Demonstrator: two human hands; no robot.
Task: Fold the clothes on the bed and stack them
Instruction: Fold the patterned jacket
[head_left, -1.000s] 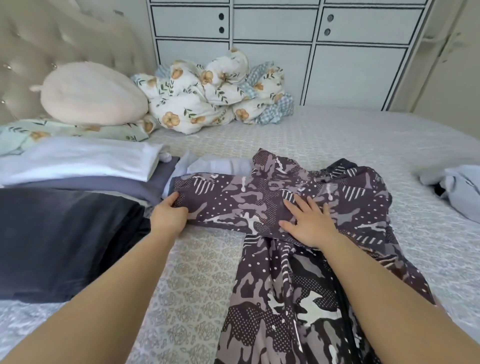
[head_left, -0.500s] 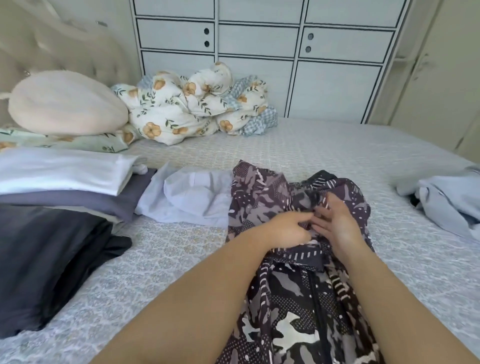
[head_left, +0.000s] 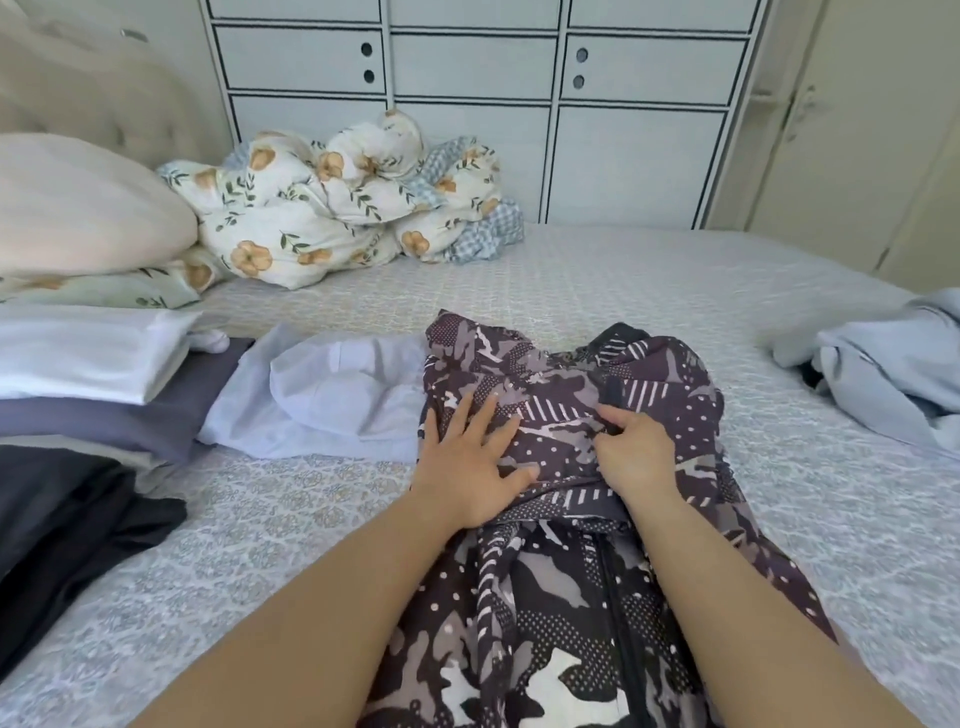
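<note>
- At the far left, a stack of folded clothes (head_left: 78, 374) is seen on the bed (head_left: 597, 280): a white piece on top, a grey-blue piece under it, dark fabric lowest and nearest the camera.
- Between that stack and the hands, a pale blue garment (head_left: 332, 395) is seen lying loose, its right edge touching or tucked under the patterned jacket (head_left: 545, 613).
- The left hand (head_left: 470, 460) is laid flat on the jacket's left upper part, fingers spread and straight, pressing the cloth down.
- The jacket is placed straight ahead of the person, its long axis running from the camera away toward the drawers, zip line down the middle; the folded-in upper part lies under both hands.
- The right hand (head_left: 636, 449) is set just beside the left, fingers curled into the cloth, a fold apparently being pinched.
- Both hands are about equally near; the next fold is judged to run along the long axis, lower end brought up to the hands.
- At the far right, a crumpled light blue garment (head_left: 883, 374) is seen well apart, not yet folded.
</note>
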